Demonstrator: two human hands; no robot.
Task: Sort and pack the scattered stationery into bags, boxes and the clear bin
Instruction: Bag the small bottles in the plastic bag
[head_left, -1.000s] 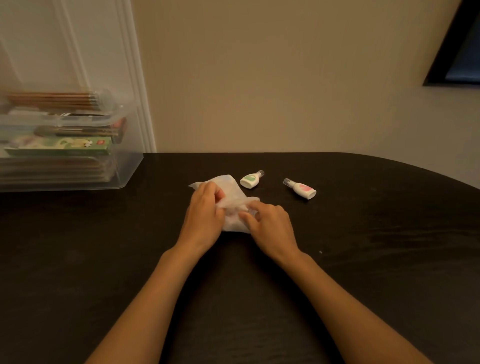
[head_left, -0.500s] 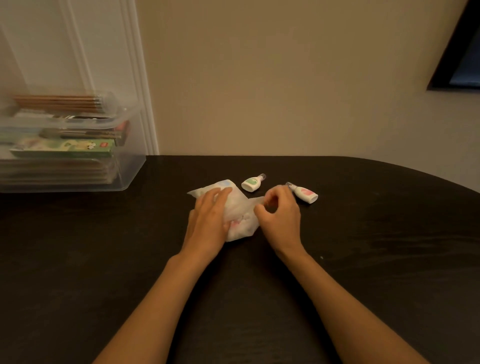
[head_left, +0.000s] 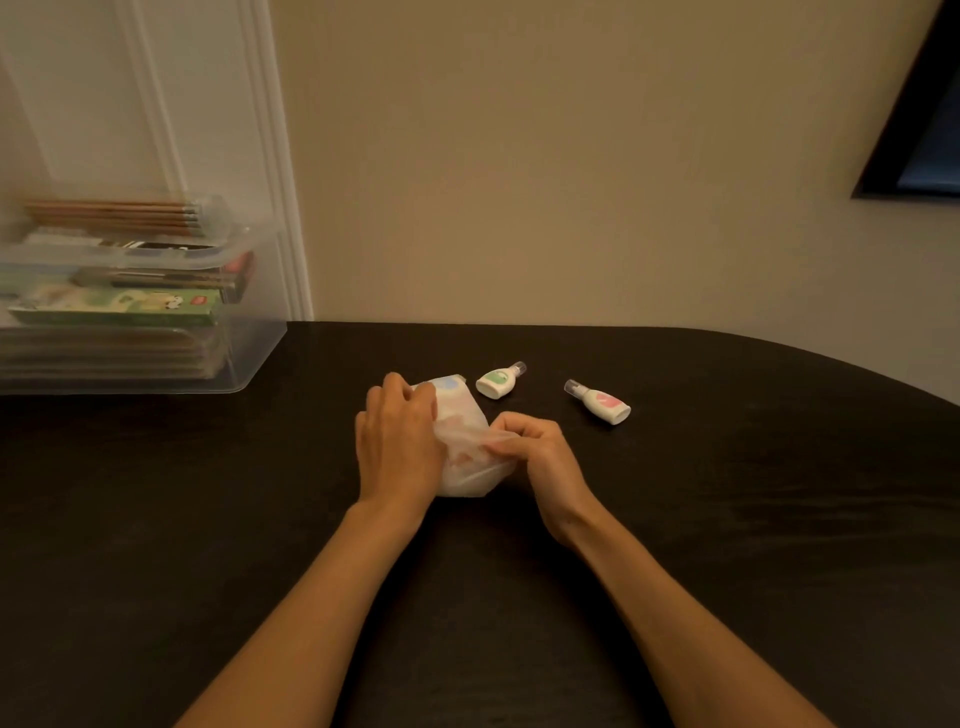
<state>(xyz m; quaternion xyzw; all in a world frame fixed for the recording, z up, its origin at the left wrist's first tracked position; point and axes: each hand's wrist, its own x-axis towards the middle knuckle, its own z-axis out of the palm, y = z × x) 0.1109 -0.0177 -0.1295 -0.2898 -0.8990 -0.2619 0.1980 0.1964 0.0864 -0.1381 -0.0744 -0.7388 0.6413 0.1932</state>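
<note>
Right hand (head_left: 540, 457) had come back from the pink bottle (head_left: 602, 402) to the bag (head_left: 462, 452), fingers pinching its edge; left hand (head_left: 397, 441) fingers gripped its other side. One bag, mid-tabletop (head_left: 727, 519). Two bottles lay beyond it, the second a green bottle (head_left: 497, 382). One clear bin (head_left: 249, 353) stood far left.

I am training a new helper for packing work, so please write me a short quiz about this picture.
1. What do the left hand and the right hand hold together? A) bag B) box C) pencil
2. True or false: the pink bottle lies to the right of the green bottle.
3. How many bottles lie loose on the table?
Key: 1 A; 2 true; 3 two.
</note>
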